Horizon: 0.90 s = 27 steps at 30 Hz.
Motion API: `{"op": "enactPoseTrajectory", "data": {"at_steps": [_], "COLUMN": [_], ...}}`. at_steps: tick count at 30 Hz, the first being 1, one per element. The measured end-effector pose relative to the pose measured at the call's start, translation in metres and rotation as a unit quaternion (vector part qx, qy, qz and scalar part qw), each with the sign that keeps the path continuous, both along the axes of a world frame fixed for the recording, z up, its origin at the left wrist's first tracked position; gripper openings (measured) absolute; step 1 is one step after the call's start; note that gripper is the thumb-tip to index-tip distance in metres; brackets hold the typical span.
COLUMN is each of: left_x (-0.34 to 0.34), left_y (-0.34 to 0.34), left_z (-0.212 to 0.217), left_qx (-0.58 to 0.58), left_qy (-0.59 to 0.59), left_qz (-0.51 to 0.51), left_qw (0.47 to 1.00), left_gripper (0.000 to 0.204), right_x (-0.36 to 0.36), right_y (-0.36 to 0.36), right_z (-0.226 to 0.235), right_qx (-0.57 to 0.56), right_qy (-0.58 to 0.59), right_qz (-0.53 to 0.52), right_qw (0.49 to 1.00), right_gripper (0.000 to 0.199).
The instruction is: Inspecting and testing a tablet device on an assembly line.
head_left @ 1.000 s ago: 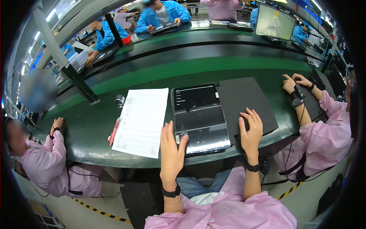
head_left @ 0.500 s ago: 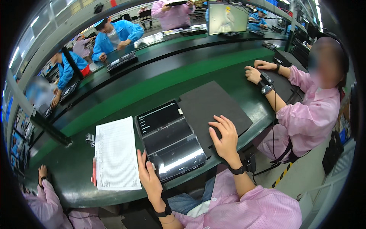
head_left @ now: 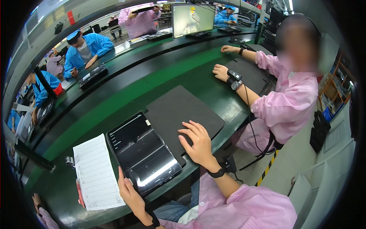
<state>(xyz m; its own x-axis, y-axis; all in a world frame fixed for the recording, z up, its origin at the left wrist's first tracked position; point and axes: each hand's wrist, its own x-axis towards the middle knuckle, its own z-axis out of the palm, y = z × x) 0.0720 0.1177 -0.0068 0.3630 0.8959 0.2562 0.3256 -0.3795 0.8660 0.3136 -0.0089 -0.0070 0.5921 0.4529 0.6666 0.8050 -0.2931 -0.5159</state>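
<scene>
A black tablet-like device (head_left: 146, 156) with a glossy screen lies flat on the green bench. Small light lines show on its upper part, and a bright reflection crosses its lower part. At its lower left edge is my left hand (head_left: 131, 194), fingers extended and holding nothing; whether they touch the device I cannot tell. My right hand (head_left: 199, 145), fingers spread, is over the dark grey mat (head_left: 179, 103) to the right of the device. It appears to hold nothing. A printed sheet with a table (head_left: 95, 171) lies left of the device.
A red pen (head_left: 80, 192) and a metal clip (head_left: 69, 162) lie left of the sheet. At right sits a co-worker in pink (head_left: 284, 89), arms on the bench. A person's hand (head_left: 36, 199) rests at the left. Beyond, a monitor (head_left: 192, 21) and people in blue line another bench.
The whole view has swung to the right, so the bench things appear further left. My hands keep much the same places by the device. The co-worker's hands at right have moved apart.
</scene>
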Motion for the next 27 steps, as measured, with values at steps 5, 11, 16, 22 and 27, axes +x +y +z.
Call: {"op": "enactPoseTrajectory", "data": {"at_steps": [5, 11, 16, 22, 27], "left_x": [0.0, 0.001, -0.002, -0.001, -0.002], "left_y": [0.013, 0.001, 0.0, 0.001, -0.001], "left_z": [-0.021, -0.005, -0.003, -0.005, -0.001], "left_qx": [0.121, 0.035, -0.021, -0.017, -0.019], "left_qy": [-0.023, -0.005, 0.013, -0.004, 0.027], "left_qz": [0.006, -0.001, 0.012, 0.007, 0.013], "left_qw": [0.992, 0.999, 1.0, 1.0, 0.999], "left_gripper": [0.044, 0.044, 0.044, 0.044, 0.044], "right_x": [0.0, 0.001, 0.0, 0.0, 0.0], "right_y": [0.0, -0.002, -0.001, 0.0, 0.0], "right_z": [0.001, 0.001, 0.002, 0.001, 0.002], "right_qx": [0.004, 0.002, -0.002, -0.001, 0.0], "right_qy": [0.004, 0.004, 0.005, 0.003, 0.002], "right_qz": [0.006, 0.003, 0.002, 0.0, 0.001], "right_qw": [1.0, 1.0, 1.0, 1.0, 1.0], "right_gripper": [0.02, 0.02, 0.019, 0.019, 0.019]}}
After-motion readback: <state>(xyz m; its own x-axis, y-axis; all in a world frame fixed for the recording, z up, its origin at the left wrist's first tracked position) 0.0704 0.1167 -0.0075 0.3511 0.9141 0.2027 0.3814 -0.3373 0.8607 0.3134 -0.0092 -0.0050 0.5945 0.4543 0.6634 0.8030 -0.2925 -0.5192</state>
